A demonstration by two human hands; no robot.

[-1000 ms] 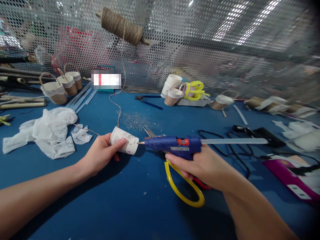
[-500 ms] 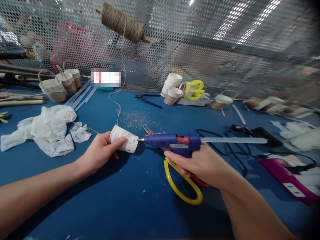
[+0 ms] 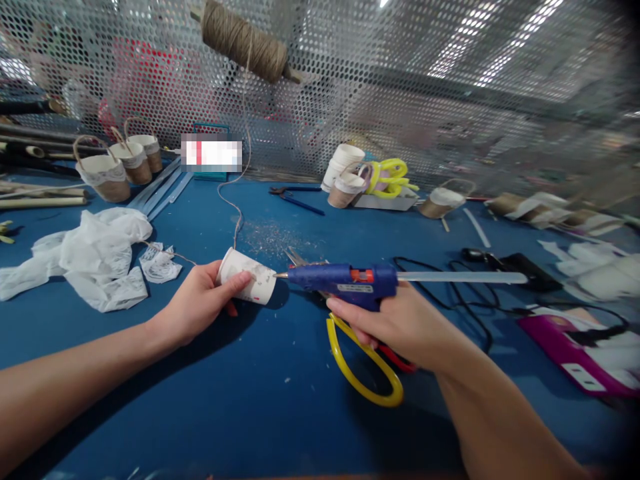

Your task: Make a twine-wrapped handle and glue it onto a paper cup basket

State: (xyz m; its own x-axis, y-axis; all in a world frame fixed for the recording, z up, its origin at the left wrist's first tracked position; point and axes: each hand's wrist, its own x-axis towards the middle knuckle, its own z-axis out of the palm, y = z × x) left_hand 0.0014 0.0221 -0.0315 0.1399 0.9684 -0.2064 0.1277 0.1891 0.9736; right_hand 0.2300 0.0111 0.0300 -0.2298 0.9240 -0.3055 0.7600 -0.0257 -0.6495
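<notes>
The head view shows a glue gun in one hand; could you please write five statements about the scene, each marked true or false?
1. The left hand holds a paper cup. True.
2. The nozzle of the glue gun points away from the paper cup. False: it points toward it.
3. The right hand holds the glue gun. True.
4. The twine spool lies on the table. False: it is above the table, by the mesh.
5. The pliers lie with their handles apart. True.

L hand [image 3: 205, 297] & R hand [image 3: 395, 323] bare, w/ slim build; L forearm [image 3: 85, 370] & R forearm [image 3: 500, 407] also bare, smooth, widening twd pic edges.
</notes>
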